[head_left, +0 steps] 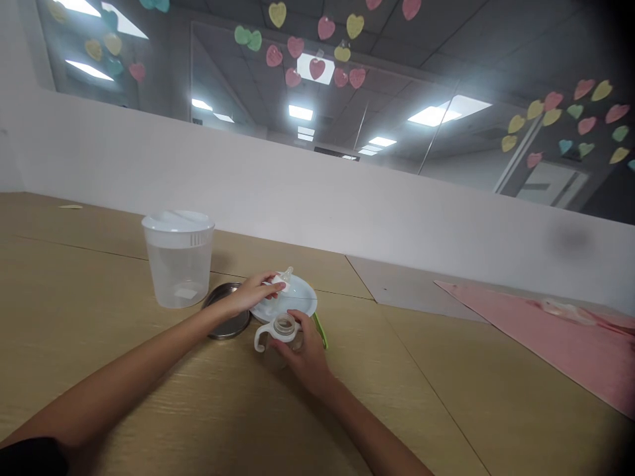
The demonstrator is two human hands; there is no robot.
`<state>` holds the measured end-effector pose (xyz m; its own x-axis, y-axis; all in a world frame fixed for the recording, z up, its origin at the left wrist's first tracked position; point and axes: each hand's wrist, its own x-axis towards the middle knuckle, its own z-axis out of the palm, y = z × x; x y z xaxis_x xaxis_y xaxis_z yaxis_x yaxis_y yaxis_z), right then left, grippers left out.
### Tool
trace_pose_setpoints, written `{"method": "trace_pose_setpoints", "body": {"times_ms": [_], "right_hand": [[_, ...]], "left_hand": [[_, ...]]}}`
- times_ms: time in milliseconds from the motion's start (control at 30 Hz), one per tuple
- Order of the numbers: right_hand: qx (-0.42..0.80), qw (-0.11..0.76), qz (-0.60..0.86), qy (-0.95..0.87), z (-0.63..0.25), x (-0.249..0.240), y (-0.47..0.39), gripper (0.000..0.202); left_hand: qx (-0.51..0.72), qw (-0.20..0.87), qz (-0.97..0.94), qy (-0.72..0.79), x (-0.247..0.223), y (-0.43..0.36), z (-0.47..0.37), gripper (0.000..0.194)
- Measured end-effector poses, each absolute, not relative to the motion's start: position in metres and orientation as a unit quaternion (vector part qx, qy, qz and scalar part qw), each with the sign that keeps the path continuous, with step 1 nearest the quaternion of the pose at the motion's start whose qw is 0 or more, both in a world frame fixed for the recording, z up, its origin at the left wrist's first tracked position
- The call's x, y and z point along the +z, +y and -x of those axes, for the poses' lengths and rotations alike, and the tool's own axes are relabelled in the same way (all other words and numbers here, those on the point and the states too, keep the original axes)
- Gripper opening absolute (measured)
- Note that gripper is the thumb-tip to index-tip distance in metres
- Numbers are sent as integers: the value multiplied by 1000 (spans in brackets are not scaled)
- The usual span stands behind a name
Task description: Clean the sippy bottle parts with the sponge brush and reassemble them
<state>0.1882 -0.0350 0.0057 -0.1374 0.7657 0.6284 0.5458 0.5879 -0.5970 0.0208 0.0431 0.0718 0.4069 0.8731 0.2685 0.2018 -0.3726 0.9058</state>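
Over a white bowl (301, 299), my left hand (255, 291) holds a clear bottle nipple with a white collar (282, 280), its tip pointing up. My right hand (308, 357) is wrapped round the side of a clear baby bottle (284, 324) with a white handle (260, 338). The bottle stands upright and its mouth is uncovered. Nipple and bottle are apart. A round dark metal tray (235, 326) lies beside the bowl, partly under my left forearm. Something long and green (321, 330) shows just right of my right hand.
A translucent lidded bucket (179, 264) stands at the left on the wooden table (198, 410). A pink sheet (550, 344) lies at the right. Behind the table runs a white wall (297, 185) below glass with heart-shaped notes.
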Motion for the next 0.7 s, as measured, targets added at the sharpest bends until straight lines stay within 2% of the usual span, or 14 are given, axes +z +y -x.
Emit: {"method": "trace_pose_setpoints", "body": {"times_ms": [200, 433, 600, 700], "right_hand": [[97, 485, 436, -751, -188, 6, -34, 46], [109, 481, 439, -750, -189, 6, -34, 45], [111, 481, 443, -749, -189, 4, -33, 47], [109, 480, 444, -749, -189, 4, -33, 47]], "left_hand": [[417, 431, -699, 390, 66, 51, -18, 46], [432, 491, -656, 377, 67, 49, -18, 47], [372, 457, -712, 381, 65, 48, -18, 44], [326, 392, -773, 377, 60, 51, -18, 42]]}}
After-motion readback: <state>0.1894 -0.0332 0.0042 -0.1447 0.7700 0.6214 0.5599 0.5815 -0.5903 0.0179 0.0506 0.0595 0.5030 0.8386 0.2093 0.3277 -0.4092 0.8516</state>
